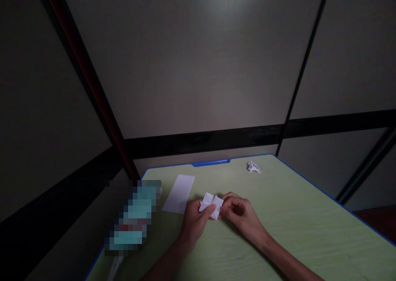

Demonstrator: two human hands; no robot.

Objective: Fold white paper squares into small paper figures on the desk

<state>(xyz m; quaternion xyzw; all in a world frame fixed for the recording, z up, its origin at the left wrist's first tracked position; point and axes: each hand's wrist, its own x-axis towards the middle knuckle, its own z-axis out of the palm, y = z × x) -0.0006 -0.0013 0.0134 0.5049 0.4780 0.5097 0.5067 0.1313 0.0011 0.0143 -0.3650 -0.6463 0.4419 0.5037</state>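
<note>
A small piece of folded white paper [208, 198], with several flaps standing out, is held above the green table [297, 223]. My left hand [197, 219] grips it from the left, the thumb pressed on its middle and the fingers mostly hidden underneath. At the paper's right edge, my right hand [239, 209] has thumb and forefinger pinched together on a flap. Behind my left hand lies a flat white sheet of paper [179, 192]. Farther back on the right sits a folded paper figure [253, 167] with pointed parts.
On the table's left side is a blurred-out turquoise object [136, 215], with a pale strap [115, 268] below it. A blue handle-like piece [211, 162] is set in the far edge. Grey panels [201, 66] with dark strips rise behind the table.
</note>
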